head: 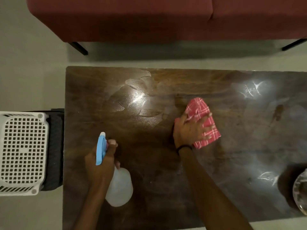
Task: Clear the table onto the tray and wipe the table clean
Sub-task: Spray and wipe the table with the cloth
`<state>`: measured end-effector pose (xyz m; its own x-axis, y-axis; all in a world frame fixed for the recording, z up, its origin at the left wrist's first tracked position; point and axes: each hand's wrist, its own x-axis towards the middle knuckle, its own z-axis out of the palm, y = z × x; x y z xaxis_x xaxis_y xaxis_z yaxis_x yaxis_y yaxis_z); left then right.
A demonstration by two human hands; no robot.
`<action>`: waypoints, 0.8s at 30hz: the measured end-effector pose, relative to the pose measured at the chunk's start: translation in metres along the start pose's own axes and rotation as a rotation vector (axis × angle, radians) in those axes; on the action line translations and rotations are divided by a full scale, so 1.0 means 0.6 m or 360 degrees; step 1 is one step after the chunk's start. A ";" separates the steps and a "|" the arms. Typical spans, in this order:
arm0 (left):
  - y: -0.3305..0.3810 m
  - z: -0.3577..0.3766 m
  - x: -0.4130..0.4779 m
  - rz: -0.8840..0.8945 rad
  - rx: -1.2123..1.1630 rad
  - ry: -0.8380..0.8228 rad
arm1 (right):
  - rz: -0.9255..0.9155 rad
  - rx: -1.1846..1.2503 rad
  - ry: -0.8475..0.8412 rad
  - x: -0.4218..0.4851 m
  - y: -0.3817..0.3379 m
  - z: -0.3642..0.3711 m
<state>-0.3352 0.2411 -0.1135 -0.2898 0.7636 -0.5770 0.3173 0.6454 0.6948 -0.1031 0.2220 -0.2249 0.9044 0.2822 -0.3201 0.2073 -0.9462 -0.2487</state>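
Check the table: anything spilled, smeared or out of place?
Wet streaks shine on the table, far left, and a dark smudge sits right of the cloth under the right hand. A glass dish sits uncleared at the right edge. The left hand grips the spray bottle.

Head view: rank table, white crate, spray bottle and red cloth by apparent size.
1. table
2. white crate
3. spray bottle and red cloth: these look about alike. Each is partly hidden, and the bottle may be nearer the camera, so I won't rank them.
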 end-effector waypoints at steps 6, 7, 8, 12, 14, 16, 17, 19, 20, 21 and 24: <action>-0.003 0.023 -0.017 0.0041 -0.0017 -0.0040 | -0.0954 -0.0430 -0.0157 0.045 -0.027 0.006; -0.004 0.026 -0.018 0.0065 -0.0030 -0.0081 | -0.1164 -0.0503 -0.0205 0.023 0.009 0.000; 0.001 0.030 -0.023 0.0086 -0.0027 -0.0118 | -0.1312 -0.0537 -0.0264 0.002 0.047 -0.013; -0.002 0.035 -0.026 0.0150 0.0014 -0.0114 | -0.1273 -0.0517 -0.0278 0.033 0.055 -0.026; -0.011 0.033 -0.030 0.0188 0.0049 -0.0160 | -0.1088 -0.0460 -0.0198 0.076 -0.014 -0.009; -0.017 0.030 -0.033 0.0214 0.0073 -0.0162 | -0.0932 -0.0409 -0.0158 0.082 -0.047 0.008; -0.017 0.029 -0.035 0.0217 0.0086 -0.0149 | -0.0921 -0.0399 -0.0151 0.064 -0.036 0.016; -0.016 0.025 -0.039 0.0206 0.0074 -0.0131 | -0.1099 -0.0428 -0.0186 -0.012 0.033 0.016; -0.018 0.022 -0.042 0.0193 0.0065 -0.0131 | -0.1230 -0.0462 -0.0236 -0.055 0.077 0.008; -0.019 0.017 -0.046 0.0180 0.0059 -0.0135 | -0.1342 -0.0512 -0.0321 -0.091 0.120 -0.001; -0.030 0.002 -0.057 0.0174 0.0045 -0.0133 | -0.1310 -0.0344 -0.0458 -0.110 0.144 -0.029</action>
<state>-0.3300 0.2035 -0.1068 -0.1762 0.8276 -0.5330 0.3688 0.5575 0.7438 -0.1382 0.1189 -0.2092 0.3158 0.8856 -0.3405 0.8406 -0.4276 -0.3324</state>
